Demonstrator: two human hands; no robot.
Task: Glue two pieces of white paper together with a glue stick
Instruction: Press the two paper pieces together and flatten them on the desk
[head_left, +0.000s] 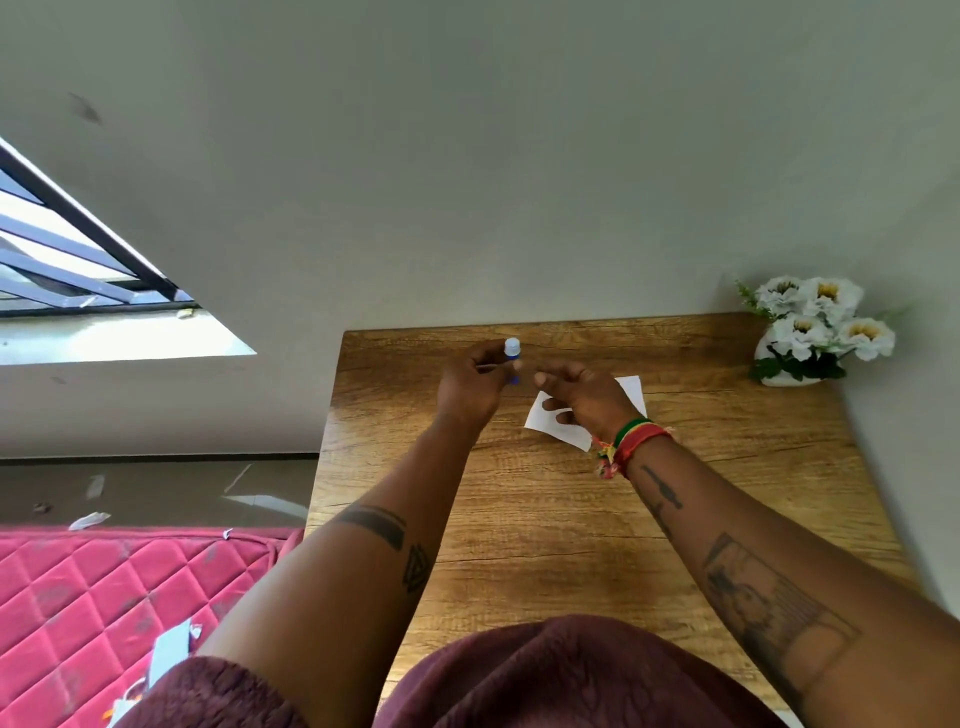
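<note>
The left hand (470, 387) grips the upright glue stick (512, 353) over the table's (571, 519) far edge, the right hand (582, 397) hovers loose-fingered above the white paper (631, 392) — apparently the uncapping step — next, likely, pulling the cap.

Left arm: bare forearm stretched forward over the table, tattooed band and triangle near the elbow. Left hand (475, 382): raised, back toward the camera, fingers curled round a glue stick (512, 358) held upright, its pale top showing above the knuckles.

Right arm: bare forearm stretched forward, tattoos along its length, woven bracelets at the wrist. Right hand (582, 397): just beside the left, apart from it, palm down, fingers loosely bent and spread, thumb pointing toward the left hand, holding nothing.
</note>
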